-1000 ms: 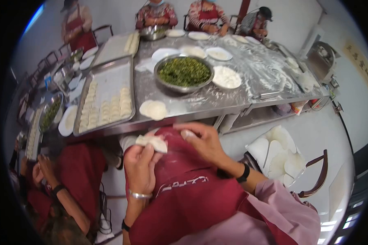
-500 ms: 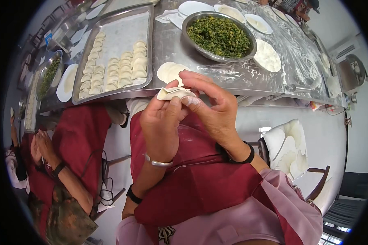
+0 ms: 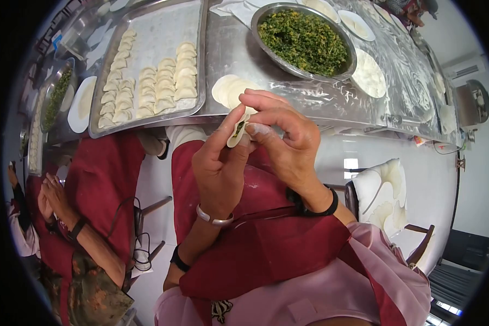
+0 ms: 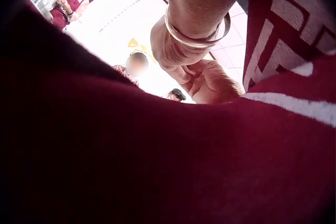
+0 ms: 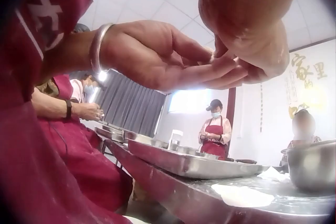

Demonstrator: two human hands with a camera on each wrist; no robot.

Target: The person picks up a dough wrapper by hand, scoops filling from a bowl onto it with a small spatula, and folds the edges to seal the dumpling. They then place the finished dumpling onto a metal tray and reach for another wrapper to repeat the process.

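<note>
A half-folded dumpling (image 3: 237,134) is held up over the apron in the head view, green filling showing in its gap. My left hand (image 3: 220,168), with a silver bangle at the wrist, grips it from the left between thumb and fingers. Thumb and bent fingers of my right hand (image 3: 288,138) pinch its right edge, and flour whitens that thumb. Just beyond the fingertips, round dough wrappers (image 3: 229,89) overlap on the table. In the right wrist view both hands meet, and the dumpling is mostly hidden behind fingers.
A metal tray (image 3: 200,60) with rows of finished dumplings lies left on the steel table (image 3: 228,32). Right of it stand a bowl of chopped green filling (image 3: 304,41) and a plate of flour (image 3: 369,73). Another person's hands (image 3: 57,198) are at the left; a cushioned chair (image 3: 380,190) stands right.
My right hand, apart from the dumpling a second ago, came in to pinch it. Since then the dumpling has turned from lying crosswise to pointing lengthwise, its filling now visible. The head view tilted down.
</note>
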